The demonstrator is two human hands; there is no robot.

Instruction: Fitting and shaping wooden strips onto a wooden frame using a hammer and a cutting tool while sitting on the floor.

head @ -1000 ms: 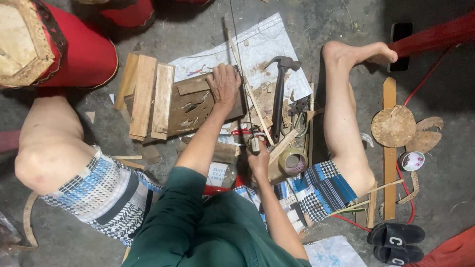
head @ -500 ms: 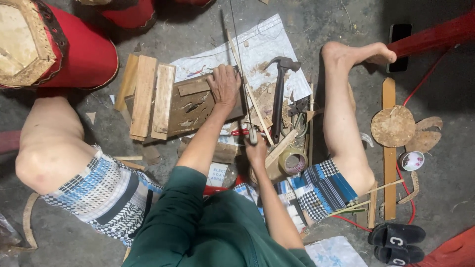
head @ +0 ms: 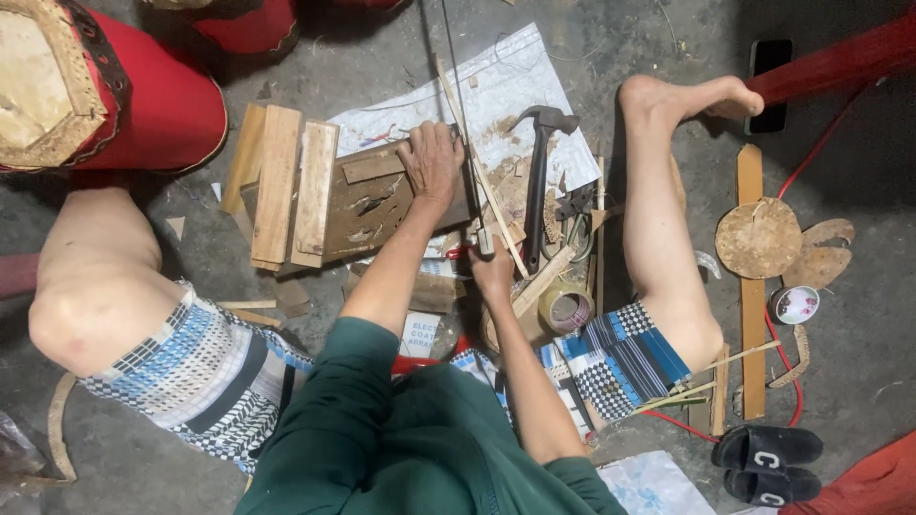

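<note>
Sawing step in hand, judged from the pose: left hand [head: 431, 164] lies flat, fingers spread, on a worn brown wooden board [head: 367, 205] that rests on the concrete floor [head: 859, 362] between the person's legs. Right hand [head: 492, 270], fingers pressed around a red-marked handle, holds a thin saw blade [head: 458, 105] upright at the board's right edge. Next stroke calls for steady downward pressure from the left hand. Board surface looks gouged and splintered; a claw hammer [head: 537, 167] lies near.
</note>
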